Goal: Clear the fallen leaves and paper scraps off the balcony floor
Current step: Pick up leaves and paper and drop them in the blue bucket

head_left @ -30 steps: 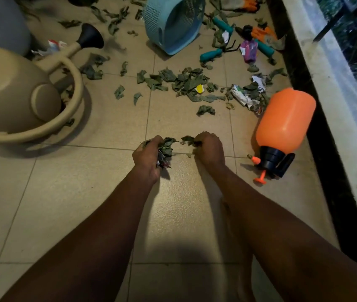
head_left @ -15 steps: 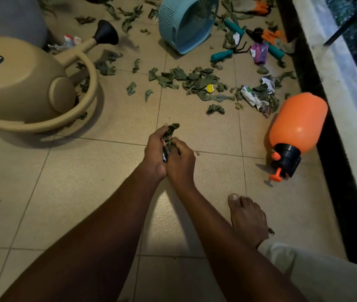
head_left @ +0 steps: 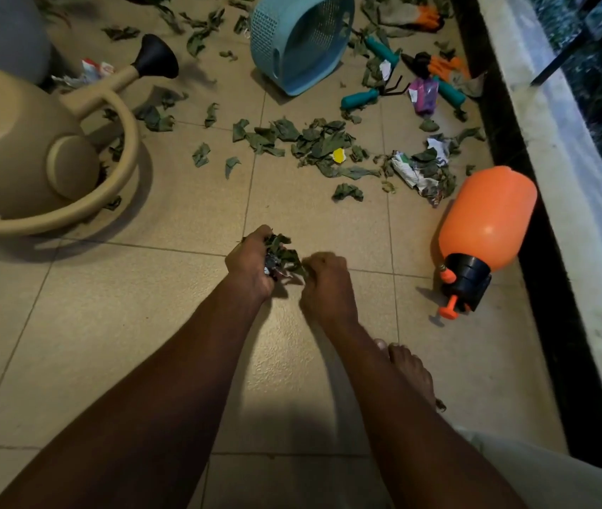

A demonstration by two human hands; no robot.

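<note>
My left hand (head_left: pixel 249 264) grips a bunch of green leaves and scraps (head_left: pixel 281 253) just above the beige tile floor (head_left: pixel 145 325). My right hand (head_left: pixel 327 284) hovers beside the bunch with its fingers curled. It is blurred, and its fingertips reach the bunch's right edge, so I cannot tell whether they pinch a leaf. More fallen leaves (head_left: pixel 319 141) lie scattered ahead, with a yellow scrap (head_left: pixel 338 155) among them. Crumpled paper scraps (head_left: pixel 411 172) lie to their right.
A tipped light-blue basket (head_left: pixel 292 42) lies at the back. A beige watering can (head_left: pixel 16 152) fills the left. An orange sprayer bottle (head_left: pixel 486 214) lies on its side by the wall ledge (head_left: pixel 556 185). Teal garden tools (head_left: pixel 360 98) and gloves (head_left: pixel 442 66) lie far right. My bare foot (head_left: pixel 411 369) is near.
My right hand picked a leaf off the floor, brought it to the bunch in my left hand, and has now drawn slightly away to the right.
</note>
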